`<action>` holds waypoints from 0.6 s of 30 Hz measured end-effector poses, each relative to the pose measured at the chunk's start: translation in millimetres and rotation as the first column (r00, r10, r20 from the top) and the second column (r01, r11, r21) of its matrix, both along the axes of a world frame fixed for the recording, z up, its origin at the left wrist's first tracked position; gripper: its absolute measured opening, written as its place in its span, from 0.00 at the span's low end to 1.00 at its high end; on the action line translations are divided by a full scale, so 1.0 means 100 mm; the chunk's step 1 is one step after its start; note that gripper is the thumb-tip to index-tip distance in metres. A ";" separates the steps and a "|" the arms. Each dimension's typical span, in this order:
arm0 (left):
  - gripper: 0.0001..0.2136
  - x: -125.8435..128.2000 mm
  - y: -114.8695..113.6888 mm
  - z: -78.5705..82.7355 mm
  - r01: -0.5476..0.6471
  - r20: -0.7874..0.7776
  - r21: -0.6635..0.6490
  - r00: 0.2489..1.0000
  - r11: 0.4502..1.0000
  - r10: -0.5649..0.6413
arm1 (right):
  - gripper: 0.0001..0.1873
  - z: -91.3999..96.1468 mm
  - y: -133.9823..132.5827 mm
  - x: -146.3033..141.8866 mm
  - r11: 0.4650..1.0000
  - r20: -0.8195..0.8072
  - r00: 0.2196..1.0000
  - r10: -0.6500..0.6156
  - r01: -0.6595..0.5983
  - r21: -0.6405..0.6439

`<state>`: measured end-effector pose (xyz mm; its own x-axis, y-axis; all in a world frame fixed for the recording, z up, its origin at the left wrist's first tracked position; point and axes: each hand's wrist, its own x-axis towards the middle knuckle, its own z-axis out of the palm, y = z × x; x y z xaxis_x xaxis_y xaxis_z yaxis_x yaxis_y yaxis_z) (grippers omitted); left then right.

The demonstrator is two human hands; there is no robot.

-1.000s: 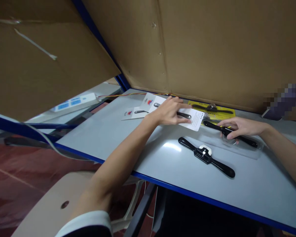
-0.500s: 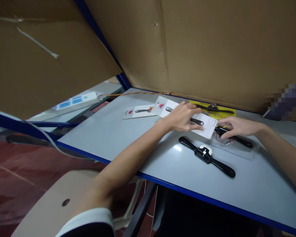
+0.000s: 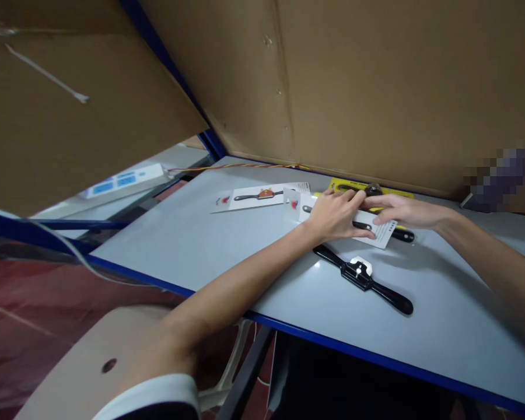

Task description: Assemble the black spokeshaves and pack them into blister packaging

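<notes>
My left hand (image 3: 338, 214) is closed over a white printed card (image 3: 382, 233) that carries a picture of a spokeshave. At the card's right end, my right hand (image 3: 400, 211) has its thumb on the card and its fingers curled over the far side. Below that hand pokes out the black handle of a spokeshave (image 3: 403, 235), the rest of it hidden behind card and fingers. A loose black spokeshave (image 3: 361, 275) with a silver blade lies on the table nearer to me.
Another white printed card (image 3: 262, 196) rests at the table's left. Behind my hands lies a yellow card (image 3: 389, 191) with a spokeshave on it. Cardboard panels (image 3: 359, 87) wall the back. A power strip (image 3: 126, 179) is at left, a chair (image 3: 91, 350) below.
My right hand has moved left and away from me, bringing the spokeshave in its clear plastic behind the white card. My left hand and its card have shifted slightly, uncovering more of the other white card.
</notes>
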<state>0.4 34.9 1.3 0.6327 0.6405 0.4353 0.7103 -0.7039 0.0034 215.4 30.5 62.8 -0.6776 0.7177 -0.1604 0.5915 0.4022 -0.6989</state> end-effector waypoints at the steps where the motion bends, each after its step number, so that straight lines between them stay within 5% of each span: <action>1: 0.32 0.00 -0.01 0.00 0.004 -0.010 -0.001 1.000 1.000 -0.004 | 0.24 -0.01 -0.04 0.06 0.999 0.077 0.997 -0.019 0.015 0.047; 5: 0.26 -0.06 -0.05 0.06 0.093 -0.083 -0.085 0.991 0.992 -0.100 | 0.27 -0.06 -0.19 0.28 0.997 0.364 0.928 -0.076 0.069 0.033; 8: 0.23 -0.22 -0.06 0.21 0.168 -0.085 -0.310 0.975 0.936 -0.204 | 0.26 -0.11 -0.26 0.42 0.993 0.256 0.967 -0.003 0.032 -0.109; 12: 0.19 -0.45 -0.03 0.38 0.220 -0.025 -0.506 0.963 0.834 -0.268 | 0.24 -0.11 -0.28 0.58 0.991 0.060 0.998 0.020 -0.012 -0.136; 15: 0.19 -0.45 0.01 0.35 0.086 -0.088 -0.424 0.987 0.902 -0.135 | 0.23 -0.08 -0.29 0.62 0.996 0.087 0.993 -0.079 0.083 -0.042; 18: 0.29 -0.32 0.03 0.23 -0.055 -0.138 -0.268 0.990 0.962 0.018 | 0.23 -0.06 -0.29 0.60 0.977 0.223 0.958 -0.178 0.144 0.160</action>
